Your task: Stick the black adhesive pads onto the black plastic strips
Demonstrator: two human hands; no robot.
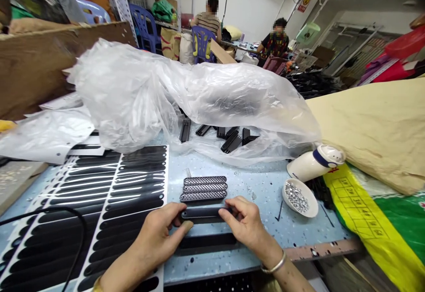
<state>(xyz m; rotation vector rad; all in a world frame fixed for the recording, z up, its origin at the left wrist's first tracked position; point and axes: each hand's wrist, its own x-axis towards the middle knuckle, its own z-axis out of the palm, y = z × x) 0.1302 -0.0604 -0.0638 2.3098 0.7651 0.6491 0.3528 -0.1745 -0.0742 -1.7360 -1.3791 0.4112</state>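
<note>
Between my two hands is a long black plastic strip with rounded ends (202, 213), lying level. My left hand (164, 227) grips its left end between thumb and fingers. At the right end, my right hand (244, 221) pinches it the same way. Just beyond sits a small stack of black textured strips (204, 188), set side by side. Nearer to me, below the held strip, a dark flat bar (207, 241) lies on the table. To the left are sheets of black rounded stickers (109, 212) on white backing.
A white bowl of small metal fasteners (310, 214) stands right, beside a cream bottle (314, 163) on its side. A hex key (279, 211) lies near the bowl. Behind, a clear plastic bag (212, 92) holds loose black parts (229, 139). A black cable (78, 221) crosses the left.
</note>
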